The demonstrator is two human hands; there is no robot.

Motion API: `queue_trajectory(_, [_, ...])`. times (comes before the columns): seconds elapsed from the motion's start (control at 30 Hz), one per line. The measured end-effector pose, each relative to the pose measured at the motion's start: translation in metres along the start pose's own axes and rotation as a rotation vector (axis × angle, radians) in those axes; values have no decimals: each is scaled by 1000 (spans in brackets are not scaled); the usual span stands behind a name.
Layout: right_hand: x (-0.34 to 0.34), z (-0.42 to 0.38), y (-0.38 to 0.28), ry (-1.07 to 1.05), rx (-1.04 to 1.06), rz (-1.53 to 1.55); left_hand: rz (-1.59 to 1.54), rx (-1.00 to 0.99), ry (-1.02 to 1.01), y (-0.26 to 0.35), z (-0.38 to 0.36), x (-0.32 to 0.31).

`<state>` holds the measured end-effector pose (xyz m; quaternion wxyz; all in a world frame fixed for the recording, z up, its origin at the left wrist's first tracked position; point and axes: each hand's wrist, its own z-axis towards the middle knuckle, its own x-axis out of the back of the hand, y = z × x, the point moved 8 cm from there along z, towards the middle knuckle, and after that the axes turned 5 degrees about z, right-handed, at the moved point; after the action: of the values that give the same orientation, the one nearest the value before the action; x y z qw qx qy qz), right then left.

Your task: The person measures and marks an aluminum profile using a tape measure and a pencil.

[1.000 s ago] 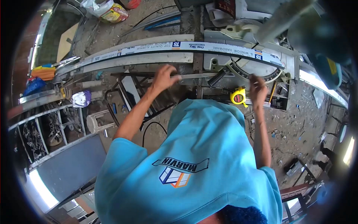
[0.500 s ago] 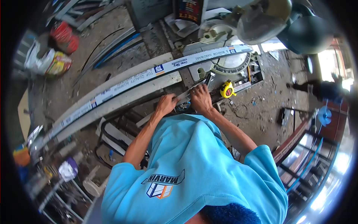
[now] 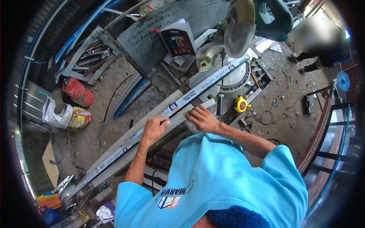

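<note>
A long aluminium bar (image 3: 152, 121) with printed protective film lies diagonally along the bench planks, its upper end on the round base (image 3: 236, 78) of a mitre saw. My left hand (image 3: 153, 129) is over the plank's near side, fingers curled and thumb pressed in. My right hand (image 3: 203, 119) is beside the bar, fingers bent and pointing left. Anything within either grip is too small or hidden to make out. A yellow tape measure (image 3: 240, 103) rests on the bench to the right of my right hand.
The saw's clear guard (image 3: 238, 32) and green motor (image 3: 272, 21) rise above the bar. Behind the bench are a book (image 3: 178, 42) and a written-on grey panel (image 3: 146, 32). Metal offcuts (image 3: 89, 62) and a red container (image 3: 78, 92) are at left. Another person (image 3: 321, 49) stands at right.
The view has turned and shifted, so the bar now slopes more steeply. My hands have spread apart and moved up beside the bar. The thin strip between them no longer shows clearly.
</note>
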<state>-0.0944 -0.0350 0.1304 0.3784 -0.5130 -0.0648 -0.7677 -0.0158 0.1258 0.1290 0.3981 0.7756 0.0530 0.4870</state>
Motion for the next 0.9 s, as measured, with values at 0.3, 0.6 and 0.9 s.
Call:
queue_trajectory(0.3, [-30,-7,155,154,-366,5,469,-353,489,11,118,-62])
queue_trajectory(0.6, [28,-31,168,167,-470,152,495,-122,408,-37,0,-32])
queue_trajectory(0.9, [92,-153,321,153,-922,-155,637,46,326,-117,-92,-3])
